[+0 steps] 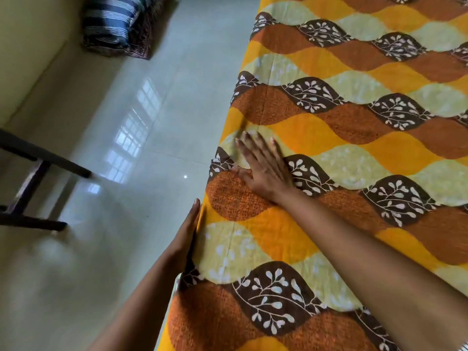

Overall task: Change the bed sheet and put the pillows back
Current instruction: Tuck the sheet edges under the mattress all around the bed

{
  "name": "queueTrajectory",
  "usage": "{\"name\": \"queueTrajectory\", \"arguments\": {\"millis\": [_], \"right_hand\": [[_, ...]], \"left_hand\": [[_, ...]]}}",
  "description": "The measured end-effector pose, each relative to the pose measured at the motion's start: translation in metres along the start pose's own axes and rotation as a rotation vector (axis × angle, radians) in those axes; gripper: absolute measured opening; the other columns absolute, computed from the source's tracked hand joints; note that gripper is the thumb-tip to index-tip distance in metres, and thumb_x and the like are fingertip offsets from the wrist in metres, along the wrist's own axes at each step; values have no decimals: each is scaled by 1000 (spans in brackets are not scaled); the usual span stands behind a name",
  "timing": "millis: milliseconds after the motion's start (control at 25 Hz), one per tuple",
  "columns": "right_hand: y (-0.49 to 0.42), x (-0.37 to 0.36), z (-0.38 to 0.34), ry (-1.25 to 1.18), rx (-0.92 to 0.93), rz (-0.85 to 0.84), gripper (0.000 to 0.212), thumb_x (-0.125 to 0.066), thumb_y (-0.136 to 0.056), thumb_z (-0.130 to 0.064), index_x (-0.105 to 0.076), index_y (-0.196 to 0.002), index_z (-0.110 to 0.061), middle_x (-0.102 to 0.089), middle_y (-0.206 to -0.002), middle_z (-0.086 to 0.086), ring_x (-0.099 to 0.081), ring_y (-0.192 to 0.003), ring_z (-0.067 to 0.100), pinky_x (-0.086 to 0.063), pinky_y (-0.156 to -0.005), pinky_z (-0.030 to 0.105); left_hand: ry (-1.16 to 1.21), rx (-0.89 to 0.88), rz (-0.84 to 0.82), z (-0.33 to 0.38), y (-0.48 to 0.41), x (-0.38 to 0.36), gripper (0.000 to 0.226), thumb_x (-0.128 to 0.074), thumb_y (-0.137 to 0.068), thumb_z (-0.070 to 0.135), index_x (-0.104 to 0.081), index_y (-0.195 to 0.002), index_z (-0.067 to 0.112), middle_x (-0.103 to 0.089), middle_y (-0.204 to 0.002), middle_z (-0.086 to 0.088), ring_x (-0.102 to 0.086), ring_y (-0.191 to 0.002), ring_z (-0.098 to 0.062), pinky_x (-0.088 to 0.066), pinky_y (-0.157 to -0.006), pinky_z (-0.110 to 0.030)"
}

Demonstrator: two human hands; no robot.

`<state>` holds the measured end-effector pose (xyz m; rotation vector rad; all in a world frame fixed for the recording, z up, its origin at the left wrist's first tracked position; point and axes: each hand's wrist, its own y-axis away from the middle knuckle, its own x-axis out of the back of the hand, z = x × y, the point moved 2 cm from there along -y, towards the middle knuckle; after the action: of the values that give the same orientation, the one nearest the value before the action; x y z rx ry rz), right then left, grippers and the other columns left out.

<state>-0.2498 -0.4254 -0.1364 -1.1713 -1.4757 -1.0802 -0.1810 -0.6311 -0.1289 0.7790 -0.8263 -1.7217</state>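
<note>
Along the near edge of the bed, the left hand (186,239) lies flat against the side of the bed sheet (354,138), where the cloth turns down over the edge. Its fingers (195,211) are straight and held together, pointing away from the person, and grip nothing. Just beyond it, the right hand (263,168) rests palm down on top of the sheet, close to the same edge. Its fingers (249,145) are straight and slightly spread, pressing on the cloth without pinching it. The sheet, printed with waves of yellow, orange and pale green and with brown leaf shapes, lies spread smooth over the bed from the near end to the far end. To the left is a glossy tiled floor (126,122) with dark furniture legs (38,158) standing on it. Farther off, a blue and white striped pillow (109,19) sits on the floor against the wall (25,46), leaning on a dark reddish cushion (149,29), well apart from the bed.
</note>
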Motion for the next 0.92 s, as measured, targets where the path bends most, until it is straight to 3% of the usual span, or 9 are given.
{"name": "queueTrajectory", "arguments": {"millis": [200, 240, 280, 320, 440, 560, 680, 800, 920], "right_hand": [[56, -21, -47, 26, 188, 42, 71, -23, -92, -55, -13, -149, -13, -13, -157, 6, -8, -145, 20, -4, -115, 45], [65, -23, -55, 31, 199, 26, 71, -22, -93, -54, -12, -149, -12, -12, -157, 6, -8, -145, 20, -6, -115, 46], [75, -25, -62, 32, 207, 15, 70, -22, -93, -53, -12, -149, -11, -12, -157, 7, -8, -145, 20, -7, -114, 46], [84, -25, -68, 29, 213, 2, 70, -22, -93, -52, -14, -149, -11, -13, -157, 7, -9, -145, 20, -9, -114, 47], [108, -26, -87, 48, 240, -38, 68, -24, -94, -49, -16, -149, -10, -14, -157, 8, -11, -145, 20, -12, -113, 48], [134, -26, -111, 22, 329, -77, 63, -29, -94, -45, -21, -148, -14, -18, -156, 6, -15, -144, 20, -12, -114, 46], [123, -2, -102, -165, 427, -76, 52, -37, -94, -35, -33, -143, -18, -31, -152, 3, -24, -141, 17, -16, -115, 36], [51, 27, -74, -212, 302, 23, 42, -39, -93, -34, -55, -128, -16, -51, -138, 3, -41, -132, 18, -32, -109, 32], [-39, 43, -59, -11, 287, -184, 49, -33, -94, -43, -52, -132, -18, -44, -144, 2, -32, -138, 17, -25, -113, 35]], "left_hand": [[-34, 20, 57, -19, 14, 6, 66, -27, -88, 64, -63, -107, 12, -67, -104, -21, -68, -83, -31, -48, -96, -34], [-54, 29, 60, -23, 21, 6, 66, -26, -89, 64, -62, -102, 10, -63, -101, -25, -68, -72, -31, -15, -103, -45], [-60, 55, 50, -28, 25, 7, 66, -25, -88, 65, -63, -104, 13, -65, -101, -23, -68, -64, -26, -31, -45, -13], [-45, 78, 40, -32, 28, 7, 67, -27, -87, 67, -63, -111, 16, -69, -103, -18, -69, -68, -18, -54, -80, -28], [32, 43, 15, -45, 37, 10, 60, -32, -86, 66, -58, -123, 27, -64, -121, -1, -64, -100, -14, -42, -103, -35], [56, -42, -21, -60, 45, 12, 40, -29, -92, 57, -54, -118, 40, -59, -125, 12, -60, -105, -3, -42, -96, -24], [183, -55, -59, -53, 49, 20, 42, -32, -92, 53, -59, -116, 33, -66, -116, 11, -64, -100, -7, -45, -83, -23], [224, -168, 54, -30, 22, 31, 50, -29, -94, 51, -46, -134, 27, -50, -137, 7, -48, -124, -11, -35, -101, -29], [212, -219, 49, 6, -9, 27, 57, -18, -95, 55, -38, -140, 27, -41, -144, 5, -39, -132, -15, -26, -110, -37]]}}
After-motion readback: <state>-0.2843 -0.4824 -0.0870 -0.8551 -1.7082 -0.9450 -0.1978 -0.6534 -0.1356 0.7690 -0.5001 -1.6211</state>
